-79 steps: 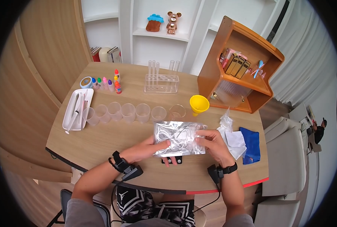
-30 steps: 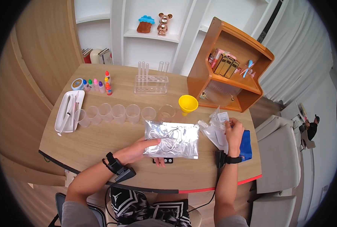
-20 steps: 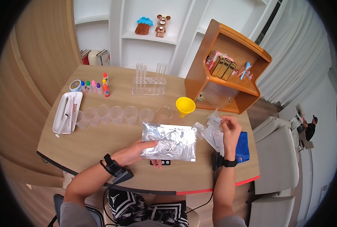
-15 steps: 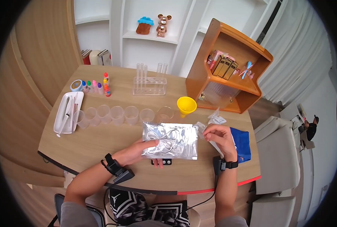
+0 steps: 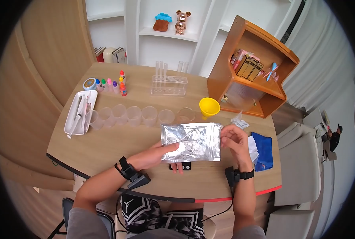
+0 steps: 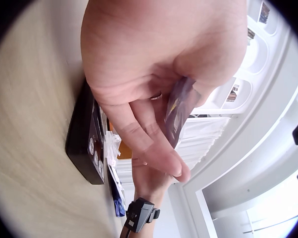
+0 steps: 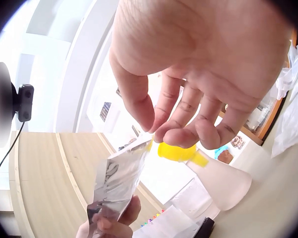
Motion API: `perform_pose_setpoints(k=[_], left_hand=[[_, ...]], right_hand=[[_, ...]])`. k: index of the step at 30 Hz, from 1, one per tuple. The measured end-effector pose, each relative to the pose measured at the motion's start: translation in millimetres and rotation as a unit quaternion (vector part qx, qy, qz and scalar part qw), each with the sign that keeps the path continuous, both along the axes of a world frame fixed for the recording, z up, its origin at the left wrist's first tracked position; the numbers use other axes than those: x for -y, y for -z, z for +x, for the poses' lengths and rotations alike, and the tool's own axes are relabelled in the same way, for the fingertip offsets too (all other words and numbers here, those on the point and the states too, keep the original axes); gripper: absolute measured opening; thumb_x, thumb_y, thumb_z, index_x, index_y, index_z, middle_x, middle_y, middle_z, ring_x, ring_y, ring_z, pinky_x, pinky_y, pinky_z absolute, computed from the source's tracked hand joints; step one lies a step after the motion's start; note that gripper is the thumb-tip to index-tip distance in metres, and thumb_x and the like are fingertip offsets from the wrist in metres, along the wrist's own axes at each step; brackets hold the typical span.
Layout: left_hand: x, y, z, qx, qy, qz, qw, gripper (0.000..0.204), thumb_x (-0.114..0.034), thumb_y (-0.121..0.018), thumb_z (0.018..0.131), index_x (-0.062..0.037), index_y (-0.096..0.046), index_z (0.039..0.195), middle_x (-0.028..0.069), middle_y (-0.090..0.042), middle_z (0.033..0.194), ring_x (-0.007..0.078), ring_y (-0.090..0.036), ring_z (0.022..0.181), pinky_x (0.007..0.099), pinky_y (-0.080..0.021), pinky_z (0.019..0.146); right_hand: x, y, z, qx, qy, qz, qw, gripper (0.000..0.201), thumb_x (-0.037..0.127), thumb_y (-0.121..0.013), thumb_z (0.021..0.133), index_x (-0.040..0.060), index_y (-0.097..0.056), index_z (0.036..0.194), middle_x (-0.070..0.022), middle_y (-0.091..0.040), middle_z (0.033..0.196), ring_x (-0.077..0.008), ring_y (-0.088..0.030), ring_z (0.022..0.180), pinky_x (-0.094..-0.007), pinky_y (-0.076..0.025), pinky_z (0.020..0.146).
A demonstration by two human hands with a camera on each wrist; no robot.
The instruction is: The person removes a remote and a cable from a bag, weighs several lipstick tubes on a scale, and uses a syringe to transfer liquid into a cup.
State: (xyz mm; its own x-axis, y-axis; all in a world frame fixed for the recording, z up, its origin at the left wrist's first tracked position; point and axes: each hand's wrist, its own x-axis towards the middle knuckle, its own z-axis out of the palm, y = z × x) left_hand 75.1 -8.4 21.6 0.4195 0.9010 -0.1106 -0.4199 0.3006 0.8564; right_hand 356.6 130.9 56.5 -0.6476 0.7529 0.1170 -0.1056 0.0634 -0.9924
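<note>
I have the silver pouch [image 5: 197, 142] over the worktop [image 5: 209, 179], toward its near edge, left hand [image 5: 151, 156] gripping it, right hand [image 5: 235, 142] pinching its side; too hard a tug there could tear it, spilling the contents.

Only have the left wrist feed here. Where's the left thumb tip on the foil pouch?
Observer: Head view: the left hand has its thumb flat on the upper face of the foil pouch, near the left end.

Operator: Right hand's fingertips?

Observer: Right wrist view: the thumb and a fingertip of the right hand meet at a corner of the pouch.

Operator: Anything standing beyond the pouch that I should know about?

Observer: Yes, a yellow funnel; the right wrist view shows its spout in the neck of a conical flask.
</note>
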Motion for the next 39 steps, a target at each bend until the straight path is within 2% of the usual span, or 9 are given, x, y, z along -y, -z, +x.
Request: perform_pose_setpoints(k=[2, 5, 9, 18, 20, 24, 27, 32, 39], left_hand=[[-1.3, 3.2, -0.4, 0.010, 0.001, 0.002, 1.000, 0.047, -0.037, -0.045, 0.109, -0.0001, -0.045, 0.137, 0.0169, -0.067, 0.114, 0.0313, -0.074, 0.085, 0.0352, -0.058, 0.064], [-3.5, 10.6, -1.5, 0.011, 0.006, -0.002, 1.000, 0.048, -0.039, -0.049, 0.107, -0.0011, -0.046, 0.137, 0.0185, -0.066, 0.117, 0.0368, -0.074, 0.085, 0.0404, -0.058, 0.066], [-0.9, 3.9, -1.0, 0.011, -0.005, -0.003, 1.000, 0.049, -0.038, -0.045, 0.109, 0.0002, -0.045, 0.138, 0.0173, -0.067, 0.114, 0.0317, -0.074, 0.085, 0.0359, -0.058, 0.066], [-0.8, 8.5, 0.0, -0.024, 0.018, 0.008, 1.000, 0.046, -0.036, -0.044, 0.110, 0.0000, -0.048, 0.137, 0.0161, -0.067, 0.112, 0.0296, -0.074, 0.087, 0.0346, -0.058, 0.068], [0.4, 6.4, 0.0, -0.034, 0.033, 0.016, 0.999, 0.044, -0.035, -0.044, 0.110, -0.0004, -0.049, 0.135, 0.0152, -0.067, 0.112, 0.0282, -0.074, 0.089, 0.0337, -0.059, 0.069], [1.6, -0.4, -1.0, -0.071, 0.056, 0.025, 0.996, 0.042, -0.034, -0.045, 0.110, -0.0005, -0.050, 0.134, 0.0135, -0.066, 0.112, 0.0273, -0.074, 0.091, 0.0341, -0.059, 0.070], [1.6, 2.9, 1.0, -0.120, 0.077, 0.054, 0.988, 0.042, -0.034, -0.045, 0.110, -0.0009, -0.050, 0.136, 0.0165, -0.068, 0.118, 0.0293, -0.073, 0.092, 0.0368, -0.060, 0.072], [1.3, 2.4, 0.5, -0.049, 0.088, 0.046, 0.994, 0.044, -0.033, -0.043, 0.110, -0.0012, -0.047, 0.140, 0.0172, -0.066, 0.127, 0.0298, -0.073, 0.094, 0.0373, -0.061, 0.075], [-0.1, -2.7, -0.2, -0.019, 0.076, 0.051, 0.996, 0.045, -0.037, -0.040, 0.111, -0.0023, -0.048, 0.138, 0.0154, -0.066, 0.122, 0.0277, -0.074, 0.088, 0.0348, -0.060, 0.071]], right_hand=[[-2.6, 1.2, 1.4, -0.022, 0.002, 0.021, 1.000, 0.012, -0.002, -0.071, 0.089, -0.0004, -0.070, 0.101, -0.0026, -0.067, 0.093, -0.0093, -0.061, 0.080, -0.0230, -0.047, 0.069], [0.3, 0.6, -3.2, 0.005, 0.003, 0.042, 0.999, 0.009, -0.003, -0.070, 0.089, -0.0002, -0.071, 0.098, -0.0028, -0.067, 0.093, -0.0086, -0.061, 0.080, -0.0226, -0.048, 0.069], [2.4, 0.4, -7.7, 0.047, 0.025, 0.028, 0.998, 0.009, -0.004, -0.069, 0.090, -0.0007, -0.073, 0.097, -0.0033, -0.067, 0.095, -0.0082, -0.061, 0.082, -0.0217, -0.047, 0.069], [9.9, 1.3, -18.1, 0.071, -0.048, 0.069, 0.994, 0.018, -0.002, -0.071, 0.090, -0.0008, -0.077, 0.107, -0.0063, -0.068, 0.106, -0.0136, -0.065, 0.094, -0.0256, -0.053, 0.083], [11.1, 4.9, -17.6, 0.070, -0.080, -0.030, 0.994, 0.019, 0.001, -0.071, 0.091, 0.0001, -0.077, 0.109, -0.0074, -0.069, 0.112, -0.0145, -0.065, 0.100, -0.0272, -0.052, 0.087], [13.5, 8.3, -19.5, 0.090, -0.060, -0.054, 0.993, 0.020, 0.002, -0.072, 0.088, -0.0028, -0.077, 0.107, -0.0099, -0.073, 0.107, -0.0163, -0.066, 0.099, -0.0293, -0.053, 0.086], [17.9, 4.4, -23.0, 0.120, -0.089, -0.038, 0.988, 0.016, 0.006, -0.069, 0.094, -0.0008, -0.076, 0.107, -0.0098, -0.071, 0.115, -0.0155, -0.064, 0.104, -0.0291, -0.050, 0.090], [16.3, 10.7, -17.0, 0.069, -0.099, -0.108, 0.987, 0.012, 0.008, -0.068, 0.095, -0.0030, -0.073, 0.098, -0.0073, -0.071, 0.103, -0.0151, -0.065, 0.095, -0.0287, -0.051, 0.085], [16.1, 9.3, -16.0, 0.028, -0.087, -0.141, 0.986, 0.011, 0.008, -0.068, 0.094, -0.0020, -0.071, 0.094, -0.0061, -0.069, 0.093, -0.0154, -0.065, 0.089, -0.0298, -0.053, 0.080]])
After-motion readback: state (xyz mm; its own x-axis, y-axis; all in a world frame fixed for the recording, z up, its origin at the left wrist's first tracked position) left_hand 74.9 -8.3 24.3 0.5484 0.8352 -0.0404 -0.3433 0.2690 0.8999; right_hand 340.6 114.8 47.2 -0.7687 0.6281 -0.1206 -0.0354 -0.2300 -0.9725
